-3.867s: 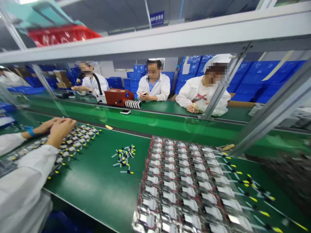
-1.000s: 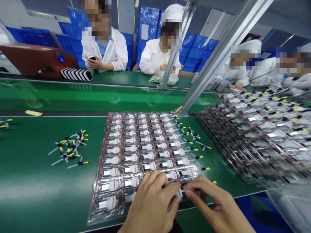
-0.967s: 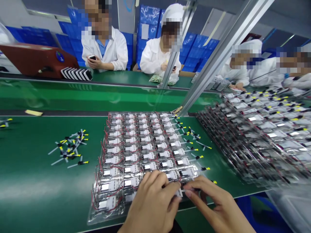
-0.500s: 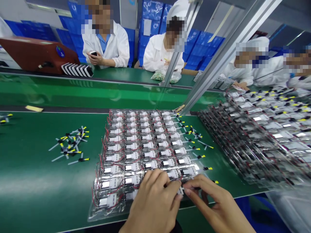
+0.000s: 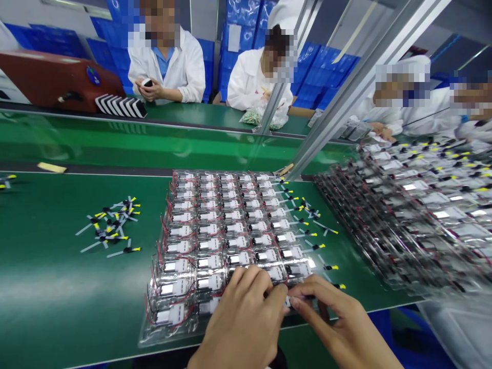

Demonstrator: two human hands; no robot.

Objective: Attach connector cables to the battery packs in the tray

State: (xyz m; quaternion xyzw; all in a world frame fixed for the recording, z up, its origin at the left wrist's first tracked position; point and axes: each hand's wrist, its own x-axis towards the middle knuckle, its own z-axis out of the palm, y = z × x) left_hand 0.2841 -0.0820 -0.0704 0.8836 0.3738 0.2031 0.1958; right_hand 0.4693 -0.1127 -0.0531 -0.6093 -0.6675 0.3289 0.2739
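**Cell block:** a rectangular array of flat silver pouch cells in clear plastic with red and black leads (image 5: 215, 225), lying on a green work belt (image 5: 57, 292), lower centre of the frame.

**Long axis:** runs away from the hands, from lower centre toward the belt's far edge; yellow-tipped black connectors (image 5: 330, 267) fan out along the block's right side.

**Hands to block:** both hands meet at the near right corner, with the block extending up and to the left of them.

**Left hand (image 5: 238, 325):** the nearer hand, lying across the near edge, back upward, its fingers curled partly closed over the cells.

**Right hand (image 5: 332, 312):** lower right, reaching leftward, thumb and forefinger nearly closed beside a small pale tab (image 5: 286, 302). The fingertips of both hands almost touch there; whether they grip a lead cannot be told.

**Left of block:** a loose heap of grey-and-yellow connectors (image 5: 111, 228), well apart from the hands.

**Upper right:** blurred rows of similar cells (image 5: 407, 220).

**Beyond the belt:** a seated person in a white coat (image 5: 165, 66), holding a phone, before stacked blue plastic bins (image 5: 246, 25).
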